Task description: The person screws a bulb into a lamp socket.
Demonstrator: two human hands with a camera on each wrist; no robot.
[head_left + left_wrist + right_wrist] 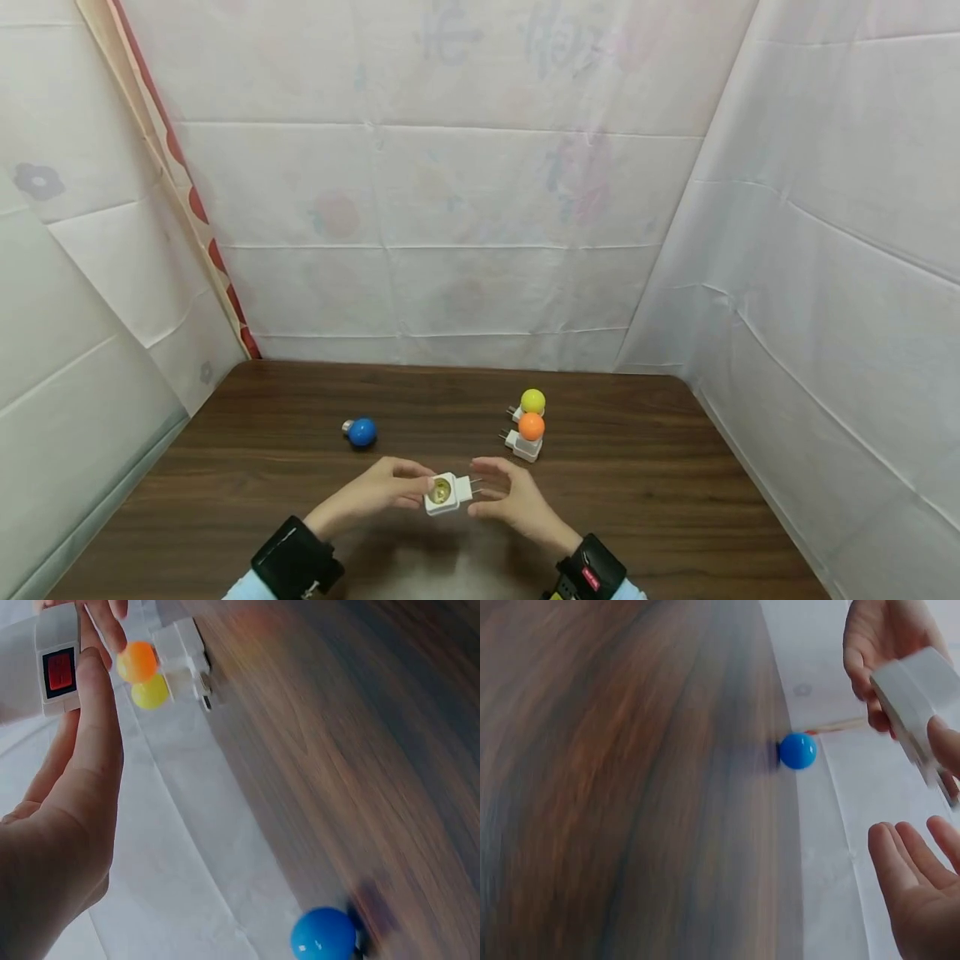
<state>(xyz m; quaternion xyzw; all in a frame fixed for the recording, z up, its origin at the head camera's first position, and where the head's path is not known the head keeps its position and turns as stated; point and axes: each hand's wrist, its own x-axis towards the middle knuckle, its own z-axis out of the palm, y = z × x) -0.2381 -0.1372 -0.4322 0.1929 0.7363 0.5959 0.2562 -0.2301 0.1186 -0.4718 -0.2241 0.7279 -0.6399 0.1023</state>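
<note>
My left hand (378,486) pinches a white plug-in lamp socket (452,503) between thumb and fingers, above the table. The round brass-coloured hole of the socket faces up and holds no bulb. Its two metal prongs point right, toward my right hand (521,498), whose fingers are loosely bent around the prong end without a visible grip. A red switch (59,673) in a black frame shows on the socket's side in the left wrist view. Left of the hands, a blue bulb (363,432) lies on its side, its metal screw base pointing left.
Behind my right hand stand two white plug-in sockets, one with an orange bulb (531,427), the other with a yellow bulb (533,401). They stand close together on the dark wooden table (660,500). White printed sheets (480,192) hang behind and on both sides.
</note>
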